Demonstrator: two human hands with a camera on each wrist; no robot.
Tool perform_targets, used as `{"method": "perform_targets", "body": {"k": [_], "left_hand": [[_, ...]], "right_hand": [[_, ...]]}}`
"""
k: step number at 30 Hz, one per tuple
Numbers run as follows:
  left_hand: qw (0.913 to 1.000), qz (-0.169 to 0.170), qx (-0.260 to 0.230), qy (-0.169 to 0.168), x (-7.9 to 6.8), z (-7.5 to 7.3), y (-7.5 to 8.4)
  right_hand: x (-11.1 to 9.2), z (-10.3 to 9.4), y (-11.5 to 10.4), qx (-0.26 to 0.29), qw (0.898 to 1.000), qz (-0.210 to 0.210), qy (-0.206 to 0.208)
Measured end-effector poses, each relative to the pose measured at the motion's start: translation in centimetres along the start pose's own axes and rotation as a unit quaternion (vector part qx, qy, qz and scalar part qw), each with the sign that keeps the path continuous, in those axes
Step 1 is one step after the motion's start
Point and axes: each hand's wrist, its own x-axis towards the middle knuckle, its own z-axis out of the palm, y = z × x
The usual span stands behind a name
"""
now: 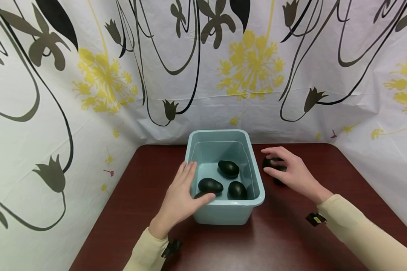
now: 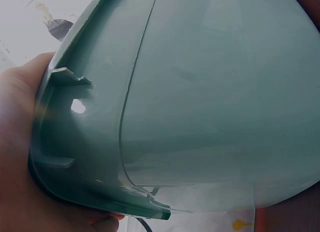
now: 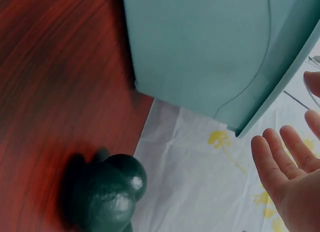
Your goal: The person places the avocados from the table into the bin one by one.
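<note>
4 dark green avocados [image 1: 228,168] lie inside the pale blue bin [image 1: 228,214], which stands upright on the reddish-brown desk [image 1: 149,169]. 1 is toward the far part of the bin's floor, its narrow end pointing left; 1 lies in the bin's near right corner; 1 is left of that; and 1, in the near left corner, is partly hidden.

The left hand [image 1: 183,197] rests on the bin's left rim, fingers straight and pointing toward the far end, with the thumb reaching over the near rim.

Right of the bin, on the desk, are at least 2 other avocados [image 3: 102,204]; whether these touch each other, I cannot tell. Above them is the right hand [image 1: 289,167], its fingers loosely bent and its thumb apart from them, holding nothing. The 2 hands are well apart, on opposite sides of the bin.

Both wrists, nearer the person than the bin, show cream sleeves [image 1: 363,229]. Behind the bin hangs a white cloth [image 1: 203,86] printed with yellow and grey flowers.
</note>
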Motion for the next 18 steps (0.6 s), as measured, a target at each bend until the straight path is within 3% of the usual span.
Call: {"method": "perform_targets", "body": {"k": [7,18], "left_hand": [[1.0,0.002,-0.002,0.0,0.0,0.0,0.0],[1.0,0.003,-0.003,-0.002,0.0,0.0,0.0]], "right_hand": [[-0.9,-0.2,0.7,-0.008,1.0,0.02,-0.003],[-2.1,-0.2,3.9,-0.013,0.998,0.053,-0.012]]}}
